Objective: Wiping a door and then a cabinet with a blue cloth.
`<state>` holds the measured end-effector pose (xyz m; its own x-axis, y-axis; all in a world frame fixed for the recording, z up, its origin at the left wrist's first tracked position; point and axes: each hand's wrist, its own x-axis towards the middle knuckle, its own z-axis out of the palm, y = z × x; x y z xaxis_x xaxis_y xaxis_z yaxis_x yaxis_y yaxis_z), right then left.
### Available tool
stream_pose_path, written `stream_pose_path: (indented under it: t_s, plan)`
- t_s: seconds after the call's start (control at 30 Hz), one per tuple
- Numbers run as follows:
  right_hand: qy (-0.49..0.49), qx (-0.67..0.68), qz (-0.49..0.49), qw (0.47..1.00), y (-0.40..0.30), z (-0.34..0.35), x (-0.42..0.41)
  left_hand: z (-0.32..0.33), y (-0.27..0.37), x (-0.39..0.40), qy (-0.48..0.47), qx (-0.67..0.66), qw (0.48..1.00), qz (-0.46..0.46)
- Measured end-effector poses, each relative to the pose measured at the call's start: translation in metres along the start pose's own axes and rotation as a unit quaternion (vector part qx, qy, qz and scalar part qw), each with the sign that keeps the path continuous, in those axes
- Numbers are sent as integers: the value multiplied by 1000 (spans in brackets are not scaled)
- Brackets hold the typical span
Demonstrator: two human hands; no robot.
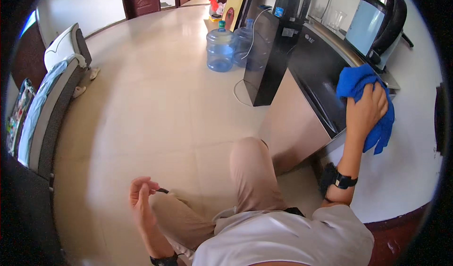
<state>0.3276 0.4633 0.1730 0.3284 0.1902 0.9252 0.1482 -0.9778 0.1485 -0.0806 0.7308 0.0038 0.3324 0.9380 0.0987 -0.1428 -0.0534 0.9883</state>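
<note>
My right hand (366, 105) grips a bright blue cloth (357, 80), whose loose end hangs down past my wrist. The cloth lies against the near upper corner of a small refrigerator (318, 71) with a glossy black upper door and a pinkish lower panel. Just beyond the cloth, an electric kettle (366, 25) in light blue and black stands on top. Off to the lower left, my left hand (143, 195) hovers by my left knee (177, 209), fingers loosely curled, with nothing visible in it. Both wrists wear black straps.
Past the refrigerator stands a black water dispenser (270, 61) with a white cable trailing to the floor. Two large blue water bottles (220, 52) stand beside it. A glass (336, 20) sits near the wall. A grey bed or sofa (56, 114) lines the left side, slippers (79, 91) alongside.
</note>
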Motion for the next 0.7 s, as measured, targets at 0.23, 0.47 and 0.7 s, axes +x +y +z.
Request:
stream_pose_path:
  t_s: [0.23,0.47,0.7]
  plan:
    - [-14,-23,-30,999,-18,-8,9,1,-5,-21,-33,-28,999,3]
    - [-28,-49,-34,998,-42,1,16,-4,-4,-8,-32,-55,998,-29]
    - [-46,-25,-29,998,-86,48,42,-4,-12,20,-27,-262,960,-97]
